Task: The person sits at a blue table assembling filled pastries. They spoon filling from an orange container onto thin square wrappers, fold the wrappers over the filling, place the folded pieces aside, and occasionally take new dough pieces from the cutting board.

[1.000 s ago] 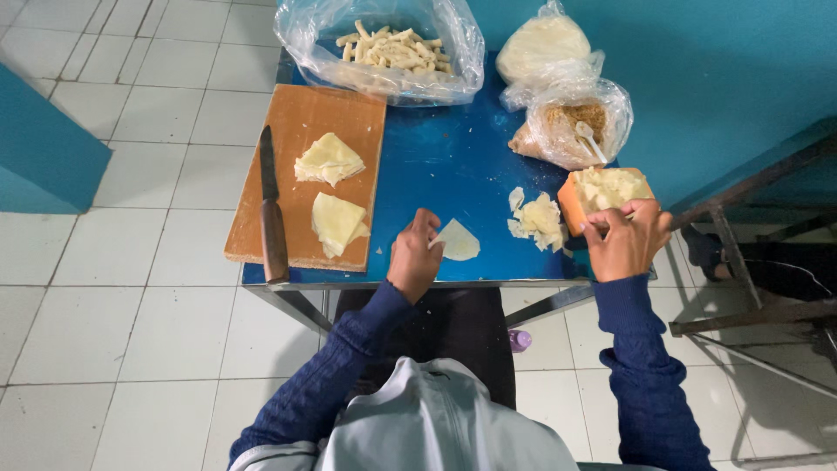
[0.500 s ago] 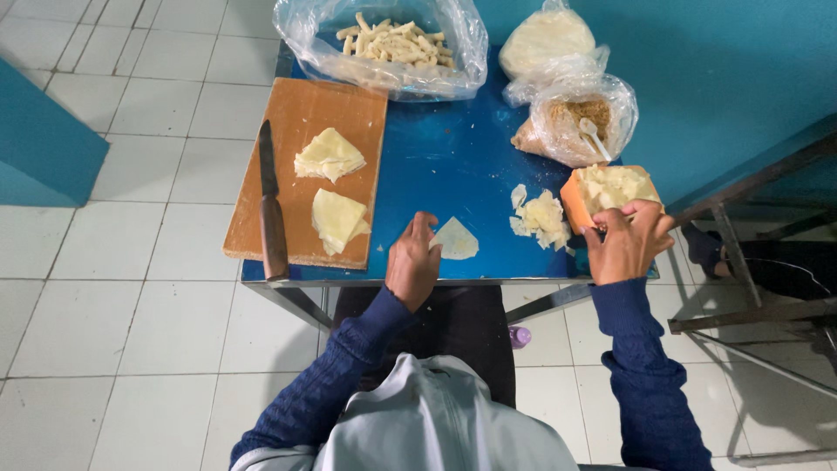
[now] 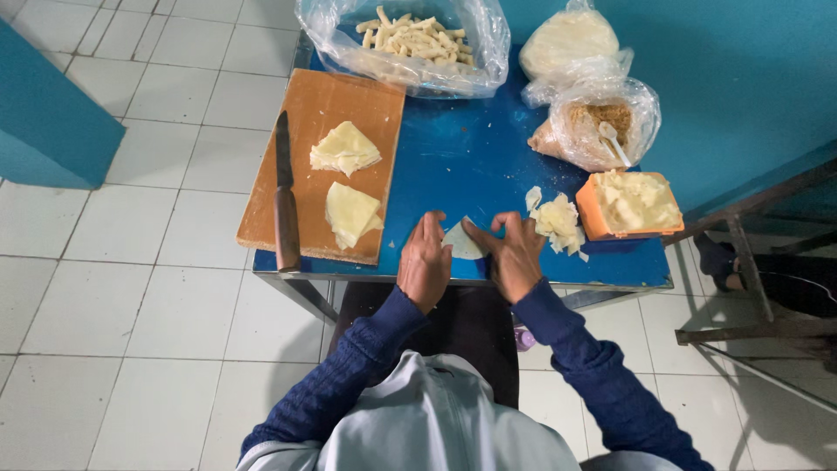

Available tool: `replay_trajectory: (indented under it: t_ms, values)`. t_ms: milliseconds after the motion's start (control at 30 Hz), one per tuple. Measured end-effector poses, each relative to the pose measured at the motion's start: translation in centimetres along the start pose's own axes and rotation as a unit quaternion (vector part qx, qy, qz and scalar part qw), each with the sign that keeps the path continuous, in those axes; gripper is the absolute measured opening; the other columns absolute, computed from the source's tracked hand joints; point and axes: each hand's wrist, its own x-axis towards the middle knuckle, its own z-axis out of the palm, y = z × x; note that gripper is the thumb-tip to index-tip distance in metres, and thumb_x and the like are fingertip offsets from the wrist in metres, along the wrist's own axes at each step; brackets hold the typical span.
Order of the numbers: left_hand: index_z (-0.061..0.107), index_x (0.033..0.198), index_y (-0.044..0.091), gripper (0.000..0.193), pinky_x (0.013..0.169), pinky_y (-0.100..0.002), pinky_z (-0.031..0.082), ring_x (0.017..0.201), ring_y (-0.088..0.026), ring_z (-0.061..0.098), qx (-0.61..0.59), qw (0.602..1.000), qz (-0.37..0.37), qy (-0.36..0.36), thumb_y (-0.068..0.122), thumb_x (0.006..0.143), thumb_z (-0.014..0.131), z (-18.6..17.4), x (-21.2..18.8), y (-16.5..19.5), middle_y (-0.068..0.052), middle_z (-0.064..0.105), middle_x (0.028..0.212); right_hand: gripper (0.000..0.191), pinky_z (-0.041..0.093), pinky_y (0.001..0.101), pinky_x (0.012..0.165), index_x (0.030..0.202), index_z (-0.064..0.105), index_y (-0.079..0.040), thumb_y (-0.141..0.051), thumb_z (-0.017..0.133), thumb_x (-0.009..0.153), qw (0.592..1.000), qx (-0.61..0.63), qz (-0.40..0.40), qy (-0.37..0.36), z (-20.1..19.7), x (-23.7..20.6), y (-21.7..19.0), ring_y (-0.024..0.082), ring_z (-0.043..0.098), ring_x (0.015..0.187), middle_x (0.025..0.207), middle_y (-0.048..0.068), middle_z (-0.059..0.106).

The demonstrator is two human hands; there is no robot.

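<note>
Both hands on a pale triangular dough sheet (image 3: 460, 242)

It lies flat right of the wooden cutting board (image 3: 321, 166), tip pointing away; left hand (image 3: 425, 263) and right hand (image 3: 514, 257) press its edges with loosely spread fingers.

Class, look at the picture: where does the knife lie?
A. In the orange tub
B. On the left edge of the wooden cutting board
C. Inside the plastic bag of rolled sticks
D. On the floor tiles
B: the knife lies lengthwise along the left edge of the wooden cutting board, handle toward the person, beside two stacks of pale wrappers.
</note>
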Motion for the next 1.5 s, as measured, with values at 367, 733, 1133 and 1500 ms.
replay_trajectory:
  t_ms: [367,733,1133,1500]
  values:
    - [0.047,0.126,-0.004,0.052,0.077,-0.048,0.051,0.093,-0.041,0.063,0.001,1.0,0.02,-0.002,-0.009,0.078,0.066,-0.2,0.1,0.1,-0.023,0.059,0.103,0.068,0.034,0.054,0.088,0.15,0.052,-0.045,-0.004,0.056,0.095,0.977,-0.186,-0.097,-0.018,-0.5,0.8,1.6,0.025,0.046,0.103,0.115,0.0,0.047]
    - [0.049,0.126,-0.005,0.051,0.077,-0.047,0.054,0.095,-0.04,0.065,0.008,1.0,0.022,0.017,-0.008,0.078,0.067,0.1,-0.3,-0.4,-0.024,0.061,0.107,0.026,0.049,0.0448,0.097,0.117,0.071,-0.009,-0.001,0.064,0.093,0.975,-0.088,0.01,0.202,-7.0,5.8,16.9,0.033,0.061,0.104,0.105,0.011,0.069]
    - [0.05,0.125,-0.005,0.048,0.074,-0.046,0.053,0.09,-0.038,0.065,0.012,1.0,0.004,0.017,-0.008,0.08,0.067,0.0,-0.2,-0.4,-0.022,0.061,0.1,0.004,0.057,0.0438,0.076,0.095,0.078,-0.013,-0.016,0.077,0.093,0.97,-0.192,0.134,0.068,-5.2,9.1,22.5,0.033,0.073,0.083,0.094,0.013,0.076]
    - [0.05,0.124,-0.003,0.046,0.073,-0.044,0.053,0.086,-0.036,0.065,0.003,1.0,0.006,0.022,-0.006,0.082,0.068,0.3,-0.4,-1.2,-0.02,0.06,0.098,0.014,0.056,0.0394,0.071,0.098,0.083,-0.012,-0.022,0.074,0.094,0.968,0.035,0.243,0.044,-6.4,12.7,22.3,0.028,0.07,0.071,0.086,0.014,0.076]
